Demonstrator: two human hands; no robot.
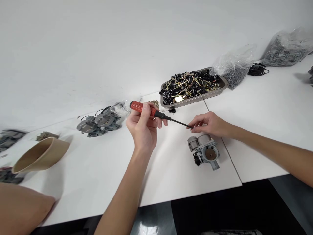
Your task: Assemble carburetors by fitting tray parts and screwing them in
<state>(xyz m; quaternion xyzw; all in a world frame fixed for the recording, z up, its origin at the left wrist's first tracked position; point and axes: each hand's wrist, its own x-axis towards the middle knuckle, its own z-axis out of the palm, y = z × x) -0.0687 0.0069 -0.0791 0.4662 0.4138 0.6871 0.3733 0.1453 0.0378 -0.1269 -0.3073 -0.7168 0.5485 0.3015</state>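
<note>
My left hand [144,125] is closed around the red and black handle of a screwdriver [144,108], whose thin dark shaft slants down to the right. At its tip, the fingers of my right hand [204,124] are pinched together. Whatever they hold there is too small to make out. Just below my right hand, a grey metal carburetor [204,151] lies on the white table [171,176], apart from the screwdriver. Its round bore with a brass-coloured disc faces me, and a black part sits on its left side.
Behind my hands stands a metal tray [193,101] heaped with black and brass-coloured parts. Plastic bags of small parts [236,73] lie right of it. More carburetors [100,122] and a tan cardboard ring [42,156] are at left. Another person's bare limb [22,209] shows lower left.
</note>
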